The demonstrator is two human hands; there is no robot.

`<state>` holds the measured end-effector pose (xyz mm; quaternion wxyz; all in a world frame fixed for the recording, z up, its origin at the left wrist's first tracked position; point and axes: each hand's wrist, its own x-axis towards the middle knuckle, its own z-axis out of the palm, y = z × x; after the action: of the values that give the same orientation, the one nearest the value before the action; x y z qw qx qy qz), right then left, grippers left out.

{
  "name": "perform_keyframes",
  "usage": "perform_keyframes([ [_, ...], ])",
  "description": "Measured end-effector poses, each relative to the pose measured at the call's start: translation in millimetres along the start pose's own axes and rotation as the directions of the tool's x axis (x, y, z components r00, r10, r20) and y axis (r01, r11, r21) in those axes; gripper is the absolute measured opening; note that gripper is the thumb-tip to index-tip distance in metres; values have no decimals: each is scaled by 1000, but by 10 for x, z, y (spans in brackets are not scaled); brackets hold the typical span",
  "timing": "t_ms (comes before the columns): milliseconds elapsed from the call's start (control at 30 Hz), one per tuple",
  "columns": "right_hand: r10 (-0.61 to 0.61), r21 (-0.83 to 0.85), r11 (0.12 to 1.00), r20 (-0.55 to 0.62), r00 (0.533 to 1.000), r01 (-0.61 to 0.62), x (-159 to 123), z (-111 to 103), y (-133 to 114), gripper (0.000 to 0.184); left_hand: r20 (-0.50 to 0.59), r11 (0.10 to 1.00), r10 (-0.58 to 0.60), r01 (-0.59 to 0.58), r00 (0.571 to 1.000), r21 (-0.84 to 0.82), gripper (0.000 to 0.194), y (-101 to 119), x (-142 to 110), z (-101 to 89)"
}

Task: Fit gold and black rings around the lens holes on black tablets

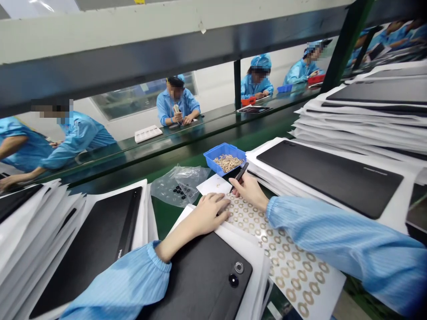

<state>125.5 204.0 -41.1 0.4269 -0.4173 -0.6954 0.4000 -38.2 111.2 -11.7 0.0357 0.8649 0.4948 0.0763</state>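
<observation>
My right hand [251, 190] is closed around black tweezers [241, 172], whose tip points down at the upper end of a white sheet of tan ring stickers [278, 249]. Resting palm down with fingers stretched out, my left hand [207, 214] touches the same sheet near the tweezers and seems to hold nothing. Below my left forearm lies a black tablet back cover [203, 275] on white foam sheets; two round camera parts show at its corner. A blue bin [213, 161] holding many small tan rings stands just beyond my right hand.
A clear plastic bag [163, 182] with several black rings lies left of the bin. Stacks of black covers between foam sheets stand left [96, 240] and right [330, 175]. A shelf beam [167, 40] crosses overhead. People in blue work across the line.
</observation>
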Motion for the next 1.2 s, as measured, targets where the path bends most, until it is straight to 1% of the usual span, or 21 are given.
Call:
perform_keyframes([
  [200, 3, -7, 1000, -11, 1000, -3, -21, -4, -14, 21, 0, 1000, -8, 8, 1000, -12, 33, 3, 13, 17],
  [400, -12, 48, 999, 10, 1000, 11, 9, -8, 7, 24, -20, 1000, -4, 4, 1000, -5, 32, 9, -1, 20],
  [467, -9, 90, 996, 20, 1000, 7, 10, -18, -58, 25, -25, 1000, 0, 0, 1000, -4, 33, -2, 12, 29],
  [533, 3, 144, 990, 47, 999, -10, -60, -42, -188, 29, -27, 1000, 3, -3, 1000, -13, 33, -22, 35, 39],
  [567, 13, 170, 985, 69, 998, -24, -132, -60, -272, 31, -28, 1000, 4, -5, 1000, -22, 31, -31, 43, 41],
  [633, 42, 224, 971, 156, 987, -77, -349, -107, -454, 36, -36, 999, 6, -8, 999, -53, 28, -31, 26, 28],
  [667, 62, 249, 961, 220, 974, -117, -482, -132, -539, 37, -45, 997, 5, -9, 999, -72, 28, -14, -8, 7],
  [700, 84, 278, 945, 303, 949, -172, -622, -155, -613, 38, -55, 996, 4, -9, 998, -92, 29, 18, -64, -26],
  [767, 145, 304, 904, 445, 884, -301, -892, -182, -707, 36, -77, 991, -2, -8, 997, -132, 31, 131, -245, -126],
  [800, 173, 307, 882, 493, 853, -357, -1007, -182, -721, 35, -81, 988, -4, -8, 997, -156, 31, 209, -365, -183],
  [833, 198, 310, 863, 517, 832, -398, -1103, -173, -715, 34, -82, 983, -9, -7, 997, -185, 30, 293, -496, -237],
  [867, 219, 316, 848, 522, 825, -425, -1177, -156, -692, 34, -66, 972, -16, 0, 998, -235, 29, 379, -631, -281],
  [933, 242, 348, 827, 489, 838, -442, -1262, -112, -619, 34, -20, 958, 5, -10, 1000, -286, 27, 529, -873, -319],
  [1000, 252, 389, 809, 448, 858, -441, -1286, -72, -549, 35, 8, 961, 73, -68, 997, -269, 27, 625, -1033, -292],
  [1100, 260, 425, 784, 437, 861, -452, -1284, -47, -503, 37, 8, 970, 172, -168, 985, -175, 29, 669, -1104, -206],
  [1200, 281, 420, 777, 436, 855, -469, -1290, -54, -515, 38, 13, 972, 212, -210, 977, -110, 32, 664, -1077, -162],
])
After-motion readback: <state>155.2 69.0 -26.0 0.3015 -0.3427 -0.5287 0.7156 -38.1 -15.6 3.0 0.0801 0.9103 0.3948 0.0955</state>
